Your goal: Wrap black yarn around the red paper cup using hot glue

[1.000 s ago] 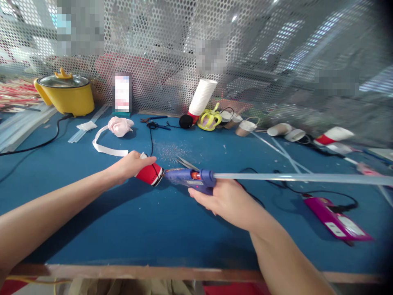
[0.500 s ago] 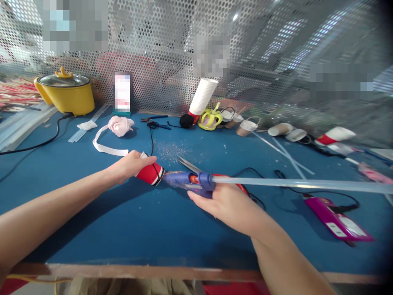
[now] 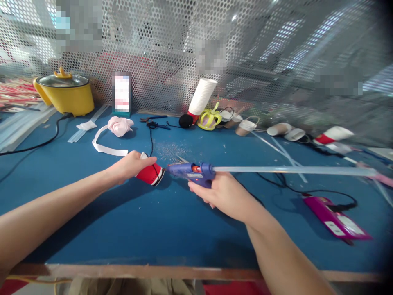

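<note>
My left hand (image 3: 132, 164) is closed round a red paper cup (image 3: 150, 173) tilted on its side, its black-and-white banded end facing right. A black cord (image 3: 151, 139) runs from the cup back over the table. In my right hand (image 3: 225, 192) is a blue hot glue gun (image 3: 192, 173), a long clear glue stick (image 3: 276, 169) sticking out of its rear. The gun's nozzle points left, at the banded end of the cup; whether they touch I cannot tell. Scissors (image 3: 181, 159) lie behind the gun, mostly hidden by it.
A yellow electric pot (image 3: 72, 96) stands back left, near a phone (image 3: 122, 93). White ribbon with a pink fabric roll (image 3: 119, 126), pliers (image 3: 153, 119), stacked white cups (image 3: 202, 96) and a yellow woven basket (image 3: 210, 119) lie along the back. A purple power strip (image 3: 336, 219) is at right.
My right hand has raised the glue gun slightly, and the glue stick's far end has swung up. The gun now covers more of the scissors. My left hand and the cup stay put.
</note>
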Demonstrator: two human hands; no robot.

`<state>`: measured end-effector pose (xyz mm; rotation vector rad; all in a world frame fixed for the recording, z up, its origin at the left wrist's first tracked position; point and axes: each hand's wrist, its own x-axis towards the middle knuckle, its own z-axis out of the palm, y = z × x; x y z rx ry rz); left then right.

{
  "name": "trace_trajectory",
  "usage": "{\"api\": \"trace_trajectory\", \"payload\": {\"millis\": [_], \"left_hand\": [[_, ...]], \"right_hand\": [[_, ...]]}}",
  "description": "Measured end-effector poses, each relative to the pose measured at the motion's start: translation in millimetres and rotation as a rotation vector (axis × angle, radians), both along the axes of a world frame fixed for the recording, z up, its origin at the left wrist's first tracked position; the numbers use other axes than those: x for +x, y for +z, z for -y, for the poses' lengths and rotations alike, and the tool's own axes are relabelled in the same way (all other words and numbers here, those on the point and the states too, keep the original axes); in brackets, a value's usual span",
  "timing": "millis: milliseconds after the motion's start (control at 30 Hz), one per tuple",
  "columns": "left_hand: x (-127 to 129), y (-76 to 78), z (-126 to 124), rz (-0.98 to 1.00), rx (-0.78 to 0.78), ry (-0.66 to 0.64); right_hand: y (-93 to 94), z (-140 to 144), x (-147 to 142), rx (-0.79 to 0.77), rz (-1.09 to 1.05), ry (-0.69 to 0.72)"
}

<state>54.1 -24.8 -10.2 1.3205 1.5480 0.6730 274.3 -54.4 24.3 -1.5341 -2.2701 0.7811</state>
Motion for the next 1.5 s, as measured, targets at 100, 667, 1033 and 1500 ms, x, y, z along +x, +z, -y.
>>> {"api": "trace_trajectory", "payload": {"millis": [100, 667, 1033, 1500], "left_hand": [[0, 2.1, 1, -0.039, -0.012, 0.011], [1, 4.7, 2, -0.016, -0.038, 0.016], [0, -0.4, 0, 0.005, -0.032, 0.001], [0, -0.9, -1, -0.001, -0.038, 0.013]], "right_hand": [[-1.9, 0, -1, -0.037, -0.042, -0.024], [-6.3, -3, 0, -0.122, -0.101, -0.066], [-4.8, -3, -4, -0.089, -0.11, -0.063], [5.5, 10, -4, 0.05, -0.003, 0.008]]}}
